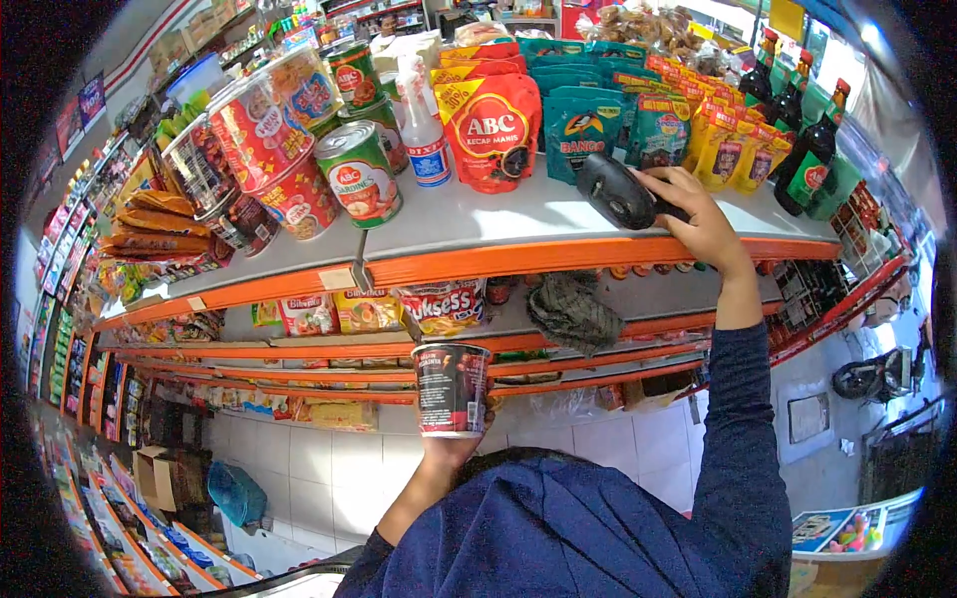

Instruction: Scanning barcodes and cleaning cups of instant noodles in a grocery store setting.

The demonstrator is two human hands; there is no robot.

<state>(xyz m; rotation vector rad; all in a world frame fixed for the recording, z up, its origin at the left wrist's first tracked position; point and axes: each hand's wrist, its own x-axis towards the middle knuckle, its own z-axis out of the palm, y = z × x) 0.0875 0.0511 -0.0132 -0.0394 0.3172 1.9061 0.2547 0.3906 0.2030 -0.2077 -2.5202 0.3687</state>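
My left hand [457, 447] grips a dark instant noodle cup [451, 390] from below and behind, upright in front of my body. Small print covers the cup's side. On the right, my right hand [699, 213] is closed around the handle of a black handheld device [617, 193] that looks like a barcode scanner. Its head is at the front of the top shelf [516, 217]; whether it touches the surface I cannot tell. Right behind it stand teal Bango soy sauce pouches [582, 134]. To its left is a red ABC Kecap Manis pouch [493, 134].
Stacked noodle cups [262, 134], ABC sardine cans [359, 176] and a clear bottle [425, 134] line the shelf's left half. Yellow pouches [721, 146] and dark glass bottles [811, 161] stand at right. A crumpled dark cloth [574, 310] lies on the shelf below, near snack packs [441, 306].
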